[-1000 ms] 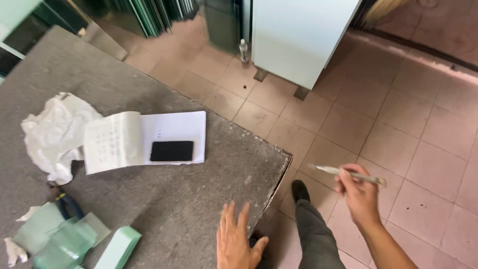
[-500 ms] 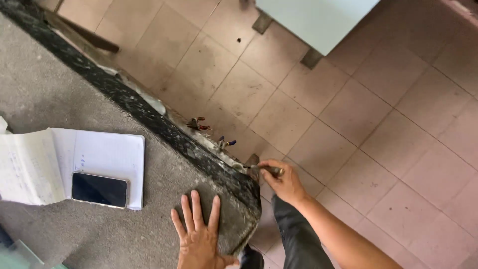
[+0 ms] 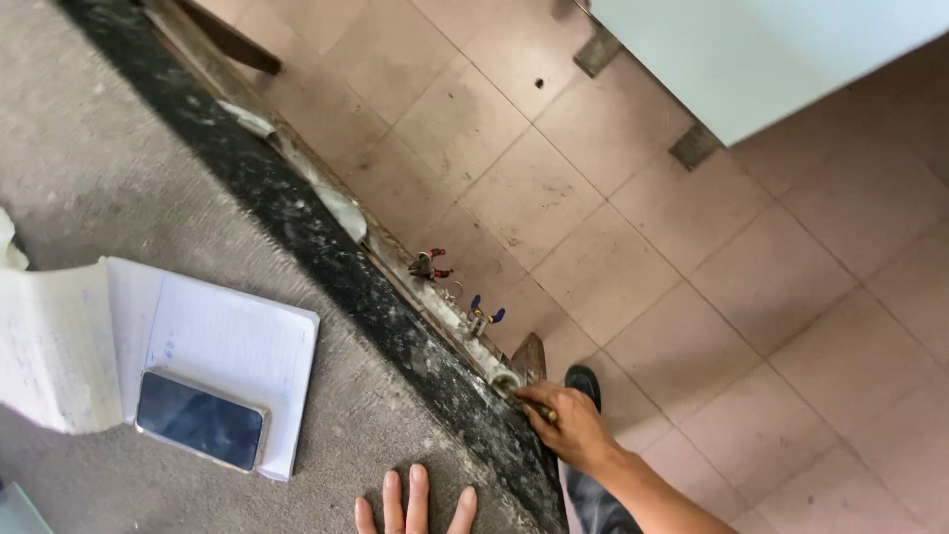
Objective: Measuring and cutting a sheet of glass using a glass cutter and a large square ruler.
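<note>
My left hand (image 3: 415,504) lies flat on the grey felt tabletop (image 3: 119,168) at the bottom of the view, fingers spread, holding nothing. My right hand (image 3: 575,427) reaches over the table's dark edge (image 3: 395,326), fingers closed on a slim pen-like tool (image 3: 539,407). The tool's tip sits at a small round holder (image 3: 506,384) on the ledge below the edge. To the left of my left hand, an open lined notebook (image 3: 232,351) lies on the table with a black phone (image 3: 201,419) on top of it.
Small red-handled (image 3: 431,265) and blue-handled (image 3: 485,315) clips sit on the ledge along the table's side. My dark shoe (image 3: 583,381) stands on the pink tiled floor (image 3: 751,297). A large pale panel (image 3: 781,59) stands at the top right.
My right hand has come in from over the floor to the table's edge with the tool. The view has swung toward the edge and moved closer; my left hand stays flat on the table.
</note>
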